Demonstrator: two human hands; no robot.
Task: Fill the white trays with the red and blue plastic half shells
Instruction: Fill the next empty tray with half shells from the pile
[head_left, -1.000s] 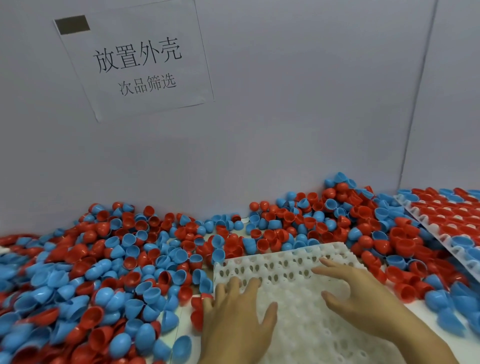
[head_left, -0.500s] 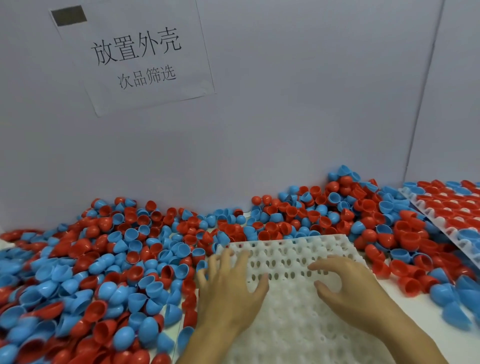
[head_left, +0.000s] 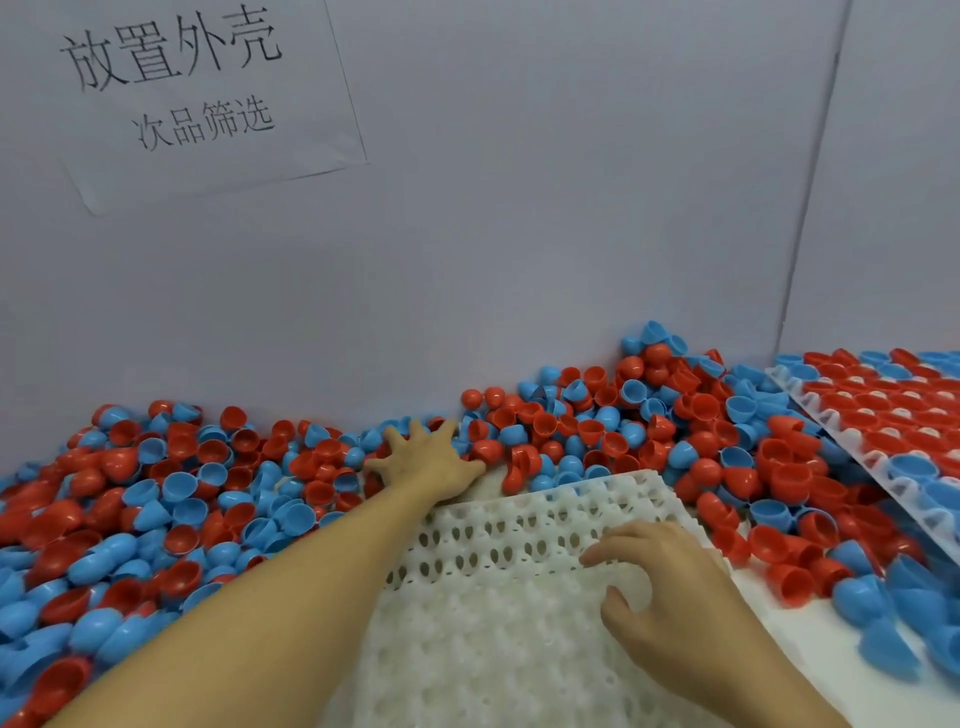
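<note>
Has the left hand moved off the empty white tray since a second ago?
Yes. The left hand has reached forward past the empty tray's far edge, into the shell pile by the back wall.

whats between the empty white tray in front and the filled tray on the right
In the head view, loose red and blue half shells lie scattered between the empty tray and the filled tray, with bare white tabletop nearer the camera.
</note>
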